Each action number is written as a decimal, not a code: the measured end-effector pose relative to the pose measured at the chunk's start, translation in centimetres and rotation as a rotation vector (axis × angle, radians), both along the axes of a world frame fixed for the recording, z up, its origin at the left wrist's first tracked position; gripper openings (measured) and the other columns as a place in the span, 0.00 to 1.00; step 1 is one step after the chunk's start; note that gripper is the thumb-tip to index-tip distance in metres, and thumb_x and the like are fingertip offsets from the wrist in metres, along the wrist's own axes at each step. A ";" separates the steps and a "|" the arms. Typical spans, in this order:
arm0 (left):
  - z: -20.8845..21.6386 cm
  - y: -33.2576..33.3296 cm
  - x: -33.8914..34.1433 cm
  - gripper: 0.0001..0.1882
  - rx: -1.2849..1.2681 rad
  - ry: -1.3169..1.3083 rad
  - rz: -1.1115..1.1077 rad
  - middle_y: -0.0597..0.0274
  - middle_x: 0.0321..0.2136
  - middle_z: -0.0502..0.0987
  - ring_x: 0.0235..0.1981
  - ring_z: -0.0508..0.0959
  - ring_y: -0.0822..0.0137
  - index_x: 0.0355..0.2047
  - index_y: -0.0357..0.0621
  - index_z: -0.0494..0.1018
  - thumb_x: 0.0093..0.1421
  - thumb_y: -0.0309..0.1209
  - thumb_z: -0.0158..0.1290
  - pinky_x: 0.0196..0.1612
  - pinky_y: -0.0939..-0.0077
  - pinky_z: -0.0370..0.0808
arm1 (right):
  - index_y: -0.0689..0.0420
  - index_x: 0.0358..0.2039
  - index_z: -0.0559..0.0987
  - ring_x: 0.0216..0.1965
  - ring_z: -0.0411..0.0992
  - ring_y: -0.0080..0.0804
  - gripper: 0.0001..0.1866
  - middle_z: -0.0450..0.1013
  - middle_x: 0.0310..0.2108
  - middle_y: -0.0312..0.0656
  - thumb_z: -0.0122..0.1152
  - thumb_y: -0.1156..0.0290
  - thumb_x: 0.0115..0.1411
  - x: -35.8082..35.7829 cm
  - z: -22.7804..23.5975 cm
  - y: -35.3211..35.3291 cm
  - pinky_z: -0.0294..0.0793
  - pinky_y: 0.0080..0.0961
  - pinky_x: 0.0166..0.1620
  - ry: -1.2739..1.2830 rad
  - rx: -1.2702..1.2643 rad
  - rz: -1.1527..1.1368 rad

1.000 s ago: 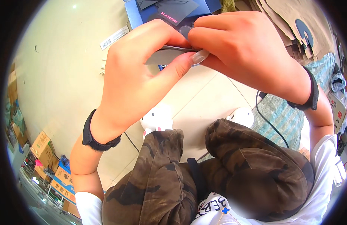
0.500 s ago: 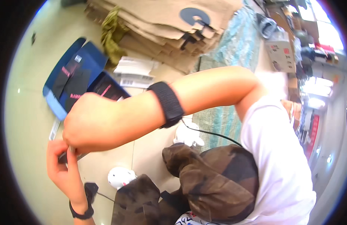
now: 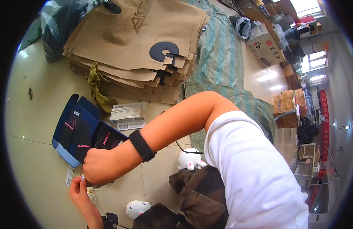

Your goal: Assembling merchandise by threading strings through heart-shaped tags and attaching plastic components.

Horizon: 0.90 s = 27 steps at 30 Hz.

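Observation:
My right hand (image 3: 98,166) is curled closed, its back towards me, in front of the blue box. Just below it my left hand (image 3: 80,189) has thumb and fingers pinched together, touching the right hand. Whatever lies between them is mostly hidden; only a dark edge shows under the right hand. Behind stands the open blue box (image 3: 64,110), holding black cards or packets (image 3: 75,131) with pink lettering. Beside the box is a stack of white barcoded labels (image 3: 125,113). A bundle of pale string (image 3: 92,195) lies on the floor near my left wrist.
Large brown paper sheets (image 3: 115,53) are stacked beyond the box, with an olive cloth (image 3: 97,89) against them. Blue-green woven sheeting (image 3: 218,49) covers floor to their right. Two white slippers (image 3: 191,158) show near my knees. Cartons (image 3: 265,45) stand at the far right.
The view has shifted, bringing more of the paper stack and room into sight. My hands stay together near the box, with the right still over the left.

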<state>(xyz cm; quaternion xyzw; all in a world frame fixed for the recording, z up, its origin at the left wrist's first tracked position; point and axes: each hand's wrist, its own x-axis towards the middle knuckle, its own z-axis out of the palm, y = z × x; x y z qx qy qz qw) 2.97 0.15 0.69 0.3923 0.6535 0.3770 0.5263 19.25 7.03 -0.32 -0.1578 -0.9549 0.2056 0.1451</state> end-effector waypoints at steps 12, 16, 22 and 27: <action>-1.4 0.2 -4.0 0.03 0.303 0.551 -0.180 0.61 0.21 0.64 0.26 0.66 0.68 0.20 0.35 0.66 0.45 0.19 0.49 0.33 0.79 0.64 | 0.53 0.12 0.75 0.20 0.72 0.34 0.02 0.71 0.16 0.39 0.57 0.70 0.35 -0.8 0.0 0.2 0.68 0.28 0.19 -0.155 0.046 -0.019; 1.2 2.4 -0.2 0.03 0.463 0.366 -0.211 0.62 0.21 0.65 0.26 0.66 0.70 0.21 0.36 0.66 0.47 0.18 0.49 0.33 0.81 0.63 | 0.52 0.21 0.76 0.26 0.72 0.33 0.04 0.72 0.22 0.38 0.54 0.75 0.42 1.7 3.0 1.5 0.70 0.30 0.21 -0.342 -0.074 0.009; 6.4 2.3 -3.5 0.05 0.521 0.079 -0.056 0.68 0.24 0.67 0.24 0.64 0.78 0.27 0.38 0.68 0.56 0.28 0.47 0.31 0.85 0.61 | 0.63 0.23 0.70 0.25 0.66 0.48 0.09 0.66 0.19 0.51 0.48 0.71 0.54 1.0 4.2 2.8 0.65 0.34 0.27 -0.161 -0.452 -0.010; 5.2 2.1 -6.1 0.06 0.364 -0.061 0.151 0.67 0.24 0.67 0.24 0.64 0.78 0.30 0.38 0.68 0.57 0.28 0.46 0.29 0.85 0.61 | 0.65 0.25 0.72 0.17 0.63 0.40 0.12 0.64 0.15 0.49 0.48 0.68 0.56 0.5 4.0 3.3 0.63 0.29 0.23 -0.106 -0.677 -0.097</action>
